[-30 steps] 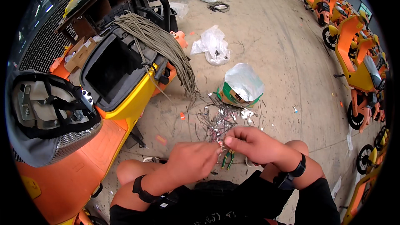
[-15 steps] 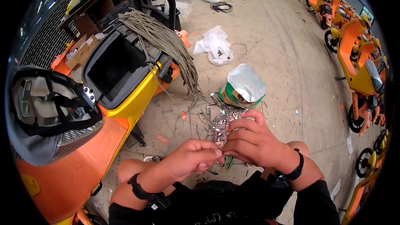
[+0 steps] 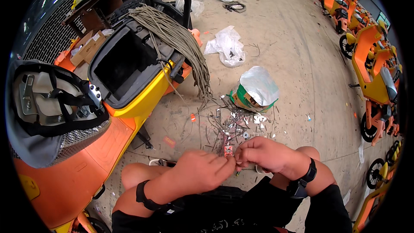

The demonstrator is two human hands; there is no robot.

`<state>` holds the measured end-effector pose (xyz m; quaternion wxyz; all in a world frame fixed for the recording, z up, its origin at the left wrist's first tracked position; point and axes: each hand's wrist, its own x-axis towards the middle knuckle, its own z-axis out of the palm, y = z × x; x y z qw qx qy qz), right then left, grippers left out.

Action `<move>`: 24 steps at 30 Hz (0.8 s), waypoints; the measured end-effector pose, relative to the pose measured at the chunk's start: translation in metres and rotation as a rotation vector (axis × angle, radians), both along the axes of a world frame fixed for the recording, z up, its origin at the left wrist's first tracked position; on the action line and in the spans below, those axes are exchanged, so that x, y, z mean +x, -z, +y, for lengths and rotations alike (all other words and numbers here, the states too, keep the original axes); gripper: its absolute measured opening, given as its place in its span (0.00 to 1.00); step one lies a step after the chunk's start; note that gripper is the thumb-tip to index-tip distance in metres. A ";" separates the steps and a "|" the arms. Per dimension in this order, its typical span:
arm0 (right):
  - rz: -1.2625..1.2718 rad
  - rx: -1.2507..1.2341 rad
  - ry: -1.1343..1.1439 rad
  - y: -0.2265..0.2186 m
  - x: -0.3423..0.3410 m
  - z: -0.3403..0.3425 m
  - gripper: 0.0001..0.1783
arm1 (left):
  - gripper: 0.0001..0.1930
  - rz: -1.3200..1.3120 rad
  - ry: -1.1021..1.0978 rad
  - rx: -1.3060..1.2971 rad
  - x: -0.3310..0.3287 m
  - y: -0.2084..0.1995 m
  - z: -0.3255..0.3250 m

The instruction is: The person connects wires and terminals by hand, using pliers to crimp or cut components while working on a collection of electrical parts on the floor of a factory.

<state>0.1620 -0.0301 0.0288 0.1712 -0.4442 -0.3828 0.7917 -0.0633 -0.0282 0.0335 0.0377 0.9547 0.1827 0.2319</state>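
Low in front of my body, my two hands meet with their fingertips touching. My left hand [image 3: 202, 169] is closed, its back turned up and its thumb tucked out of sight. Thumb and forefinger of my right hand [image 3: 266, 156] are pinched together against it. Whatever lies between the fingertips is too small and hidden to name. Just beyond them is a small red and silver piece [image 3: 228, 150], at the near end of a scatter of cut grey wires [image 3: 221, 125]. Below the fingertips, a bit of a green-handled tool [image 3: 238, 173] peeks out, mostly covered.
A green and white sack [image 3: 258, 87] stands open beyond the wires. To my left is a yellow-orange scooter [image 3: 146, 114] with a bundle of grey cable [image 3: 172, 39] draped over it and an upturned seat [image 3: 56, 116]. More scooters [image 3: 373, 73] line the right. A clear plastic bag [image 3: 226, 45] lies ahead.
My left hand has rolled over, back upward. My right hand has lowered and its raised fingers have curled in. White scraps and a small ring by the sack have come into sight.
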 end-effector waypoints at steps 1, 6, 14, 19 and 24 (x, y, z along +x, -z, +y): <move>0.064 -0.095 0.017 0.012 0.003 0.000 0.08 | 0.09 0.010 0.001 0.038 0.000 -0.001 -0.001; -0.025 0.096 -0.004 0.010 0.006 0.003 0.12 | 0.09 -0.150 -0.068 -0.076 0.002 0.011 0.001; -0.589 1.693 -0.110 -0.011 0.005 -0.002 0.20 | 0.06 -0.376 -0.437 -1.536 0.004 -0.004 0.010; -0.635 1.877 -0.169 -0.005 0.008 -0.003 0.11 | 0.06 -0.457 -0.305 -1.924 0.004 0.001 0.011; -0.535 1.772 -0.121 -0.002 0.007 -0.002 0.07 | 0.06 -0.432 -0.275 -1.889 0.006 0.004 0.008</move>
